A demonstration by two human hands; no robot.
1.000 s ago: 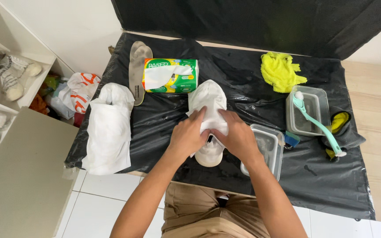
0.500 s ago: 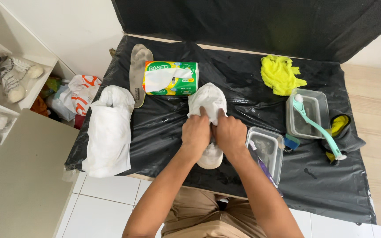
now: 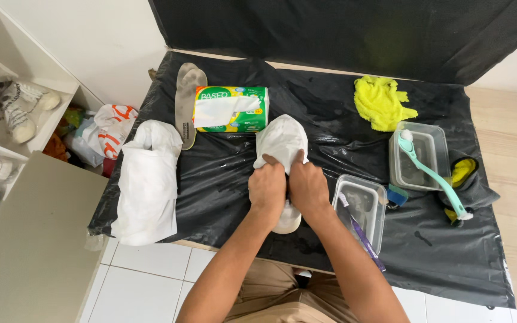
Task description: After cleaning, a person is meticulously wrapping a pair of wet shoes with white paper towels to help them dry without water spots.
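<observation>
Your left hand (image 3: 267,186) and right hand (image 3: 308,188) sit side by side, gripping a white cloth-wrapped shoe (image 3: 281,143) that extends far beyond your knuckles.

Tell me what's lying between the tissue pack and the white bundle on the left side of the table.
In the head view, a grey shoe insole lies between the tissue pack and the white bundle.

Open black desk (image 3: 222,191) between wrapped shoe (image 3: 281,143) and white bundle (image 3: 148,179), passable for a hand. Blocked just right by clear tub (image 3: 363,209), ahead by tissue pack (image 3: 230,109) and insole (image 3: 186,101). Bare stretch at near right corner.
</observation>
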